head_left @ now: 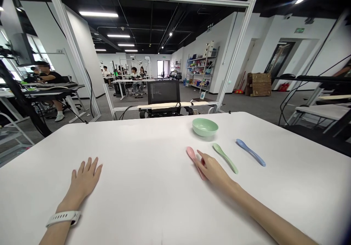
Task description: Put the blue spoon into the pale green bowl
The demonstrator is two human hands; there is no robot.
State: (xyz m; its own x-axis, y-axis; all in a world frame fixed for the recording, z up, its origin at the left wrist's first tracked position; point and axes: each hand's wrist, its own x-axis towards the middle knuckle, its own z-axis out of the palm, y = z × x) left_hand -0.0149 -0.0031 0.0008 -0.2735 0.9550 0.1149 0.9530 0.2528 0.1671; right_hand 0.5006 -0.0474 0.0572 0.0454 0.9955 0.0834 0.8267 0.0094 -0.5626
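My left hand (85, 179) lies flat, palm down, on the left part of the white table (137, 194), fingers spread and holding nothing. A pale watch band (63, 217) circles that wrist. Over the handle of a pink spoon (190, 152) is my right hand (212, 169), index finger stretched forward and thumb apart from it across the handle. The other fingers are partly hidden, and the spoon still lies on the table. To its right lie a green spoon (226, 159) and a blue spoon (251, 152). A green bowl (205, 128) stands upright behind the spoons.
A metal frame (238, 51) rises behind the table's far edge, with a black chair (163, 91) beyond it. Several people sit at desks in the background. Shelves (201, 68) and a wooden crate (258, 84) stand farther back on the right.
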